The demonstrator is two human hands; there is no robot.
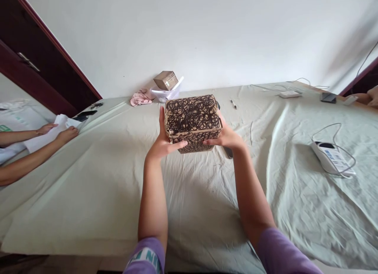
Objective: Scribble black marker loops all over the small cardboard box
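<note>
A cardboard box [191, 118] covered in dark scribbles is held just above the pale green sheet [118, 179] at the middle of the table. My left hand [162, 142] grips its left side, thumb across the front edge. My right hand [226, 136] clasps its right side, thumb on the front. Both hands are closed on the box. A dark object [228, 152] peeks out under my right hand; I cannot make out what it is.
Another person's hands [59, 134] rest on white paper [50, 132] at the left edge. A phone [85, 115] lies nearby. At the back stand a white tub [165, 95] with a small carton [166, 80] and pink cloth [141, 97]. A white corded device [332, 158] sits right; a pen [234, 104] lies behind.
</note>
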